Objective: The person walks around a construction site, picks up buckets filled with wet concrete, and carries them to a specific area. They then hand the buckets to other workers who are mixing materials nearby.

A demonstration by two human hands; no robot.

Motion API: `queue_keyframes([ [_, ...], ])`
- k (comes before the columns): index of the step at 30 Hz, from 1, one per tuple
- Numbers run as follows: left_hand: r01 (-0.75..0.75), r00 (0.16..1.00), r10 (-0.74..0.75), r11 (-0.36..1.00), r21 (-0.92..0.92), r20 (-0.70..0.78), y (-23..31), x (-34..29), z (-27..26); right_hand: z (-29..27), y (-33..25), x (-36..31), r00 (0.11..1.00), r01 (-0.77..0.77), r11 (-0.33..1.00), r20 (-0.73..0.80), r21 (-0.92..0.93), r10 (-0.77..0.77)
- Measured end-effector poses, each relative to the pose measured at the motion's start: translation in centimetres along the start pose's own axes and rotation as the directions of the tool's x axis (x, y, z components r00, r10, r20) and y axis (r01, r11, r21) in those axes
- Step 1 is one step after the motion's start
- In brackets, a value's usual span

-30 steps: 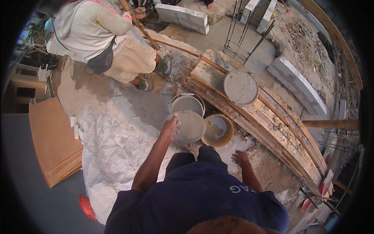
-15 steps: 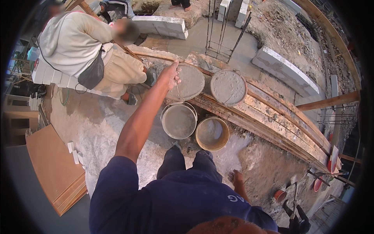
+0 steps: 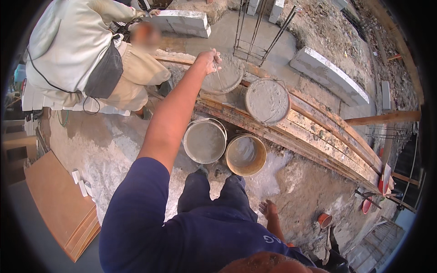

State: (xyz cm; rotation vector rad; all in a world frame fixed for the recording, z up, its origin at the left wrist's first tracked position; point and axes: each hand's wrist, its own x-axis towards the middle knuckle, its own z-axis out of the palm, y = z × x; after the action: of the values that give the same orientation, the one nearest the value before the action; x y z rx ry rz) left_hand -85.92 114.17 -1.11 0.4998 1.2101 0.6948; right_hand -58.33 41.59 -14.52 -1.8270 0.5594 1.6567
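My left hand (image 3: 209, 60) reaches forward with its fingers closed on a thin wire bucket handle (image 3: 220, 77), which runs down over a round container of wet grey mortar (image 3: 234, 73). My forearm partly covers that container. Right of it, a second bucket filled with mortar (image 3: 267, 101) stands on the planks. My right hand (image 3: 268, 208) hangs low at my side, fingers apart and holding nothing. Just before my feet are a bucket of grey liquid (image 3: 205, 141) and a yellowish bucket (image 3: 246, 155) with a little pale liquid at its bottom.
A person in a pale hooded top (image 3: 75, 50) bends at the left, near white blocks (image 3: 182, 22). Long wooden planks (image 3: 318, 141) run to the right. Upright steel bars (image 3: 259, 34) rise beyond them. Brown boards (image 3: 63, 204) lie at left; an orange pail (image 3: 324, 220) sits at right.
My left hand has moved a little forward and to the right, still on the handle. The person at the left has shifted closer, one hand now at the white blocks.
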Motion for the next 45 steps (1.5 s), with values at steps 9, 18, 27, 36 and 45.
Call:
queue_keyframes([
  [9,-0.156,0.986,0.167,0.959,0.235,-0.028,-1.7,-4.1,-0.2,7.6,-7.9,-0.5,0.986,0.145,0.978,0.104,-0.152,-0.13],
  [18,-0.222,0.97,0.237,0.952,0.21,-0.05,-2.6,-5.2,-1.1,18.4,-15.5,-3.6,0.879,0.439,0.856,0.327,-0.274,-0.346],
  [27,-0.248,0.938,0.26,0.965,0.082,-0.227,-4.3,-5.7,-8.0,28.4,-19.7,-6.4,0.675,0.714,0.652,0.5,-0.257,-0.542],
  [36,-0.238,0.879,0.067,0.92,-0.312,-0.472,-6.9,-7.0,-22.2,33.0,-21.8,-9.2,0.58,0.814,0.438,0.505,-0.381,-0.639],
  [45,-0.371,0.71,0.195,0.92,-0.124,-0.677,-7.8,-10.3,-26.0,37.0,-19.6,-12.8,0.553,0.82,0.509,0.592,-0.262,-0.587],
])
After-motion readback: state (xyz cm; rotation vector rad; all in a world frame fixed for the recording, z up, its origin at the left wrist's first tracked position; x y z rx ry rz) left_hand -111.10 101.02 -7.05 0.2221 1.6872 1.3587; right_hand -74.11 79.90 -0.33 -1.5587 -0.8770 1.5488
